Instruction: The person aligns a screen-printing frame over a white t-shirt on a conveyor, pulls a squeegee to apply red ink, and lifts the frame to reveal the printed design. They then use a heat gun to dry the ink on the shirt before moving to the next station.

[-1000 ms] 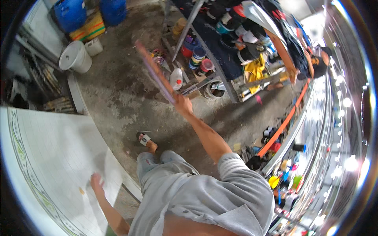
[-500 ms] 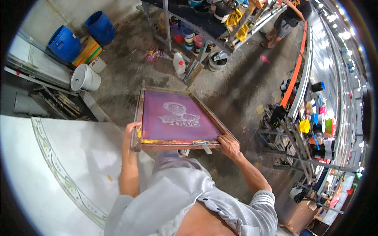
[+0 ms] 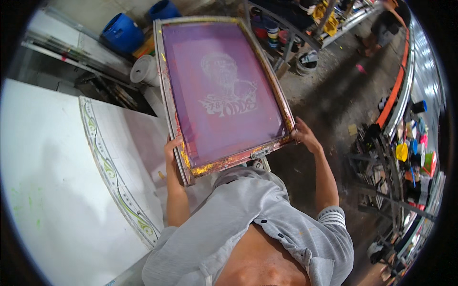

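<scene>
In front of my body I hold up a screen printing frame (image 3: 224, 138), a purple mesh in a paint-stained rim with a pale portrait and lettering on it. Its face tilts up toward me. My left hand (image 3: 172, 148) is closed on the left edge near the lower corner. At the right edge, near the other lower corner, my right hand (image 3: 304, 135) grips the rim. A metal clamp (image 3: 260, 153) is fixed to the near edge between my hands. Parts of the fingers behind the frame are hidden.
At my left lies a white panel (image 3: 52, 157) with a patterned border. Blue barrels (image 3: 123, 32) and a white bucket (image 3: 144, 69) stand beyond. A rack with paint pots (image 3: 401, 151) runs along the right. Another person (image 3: 384, 28) stands at the far right.
The screen printing frame has been raised and tipped, so its mesh now faces me more fully. My view has turned left, and the white panel fills more of it.
</scene>
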Tool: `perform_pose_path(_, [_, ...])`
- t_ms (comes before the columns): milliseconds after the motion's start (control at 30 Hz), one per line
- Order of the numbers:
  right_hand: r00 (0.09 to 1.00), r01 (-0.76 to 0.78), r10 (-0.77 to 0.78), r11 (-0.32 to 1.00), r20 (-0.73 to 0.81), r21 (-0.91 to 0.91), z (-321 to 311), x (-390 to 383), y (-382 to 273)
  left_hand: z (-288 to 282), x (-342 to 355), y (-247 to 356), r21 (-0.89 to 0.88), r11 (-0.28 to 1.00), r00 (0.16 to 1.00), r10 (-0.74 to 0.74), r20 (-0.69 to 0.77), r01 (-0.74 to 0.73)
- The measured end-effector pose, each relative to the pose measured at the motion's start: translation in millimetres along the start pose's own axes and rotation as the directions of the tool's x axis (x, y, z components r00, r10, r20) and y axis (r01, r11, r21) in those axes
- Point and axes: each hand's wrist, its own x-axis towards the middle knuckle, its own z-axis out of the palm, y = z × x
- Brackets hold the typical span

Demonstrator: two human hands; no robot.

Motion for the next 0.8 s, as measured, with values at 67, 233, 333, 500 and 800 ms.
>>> perform_pose_path(67, [0.980,-0.079,0.073,0.997,-0.184,-0.025,-6,30,-15,-35,-9,0,-0.011,0.999,0.995,0.045,-0.087,-0.046])
perform_pose_path(233, [0.960,-0.272,0.279,0.945,-0.011,0.184,6,76,-62,-79,-13,-5,0.267,0.946,0.961,0.230,-0.153,-0.184])
perform_pose_path(333, [0.899,-0.250,0.239,0.968,-0.368,0.018,25,88,-73,-68,13,-11,0.365,0.908,0.944,0.281,-0.171,-0.204])
perform_pose_path(500, [0.845,-0.223,0.038,0.932,-0.534,-0.287,34,102,-64,-49,68,-47,0.326,0.943,0.755,0.257,-0.603,-0.061])
perform_pose_path(800, [0.726,-0.478,0.199,0.834,-0.658,-0.276,0,123,-61,-56,192,-92,0.758,0.585,0.745,0.360,-0.562,0.289])
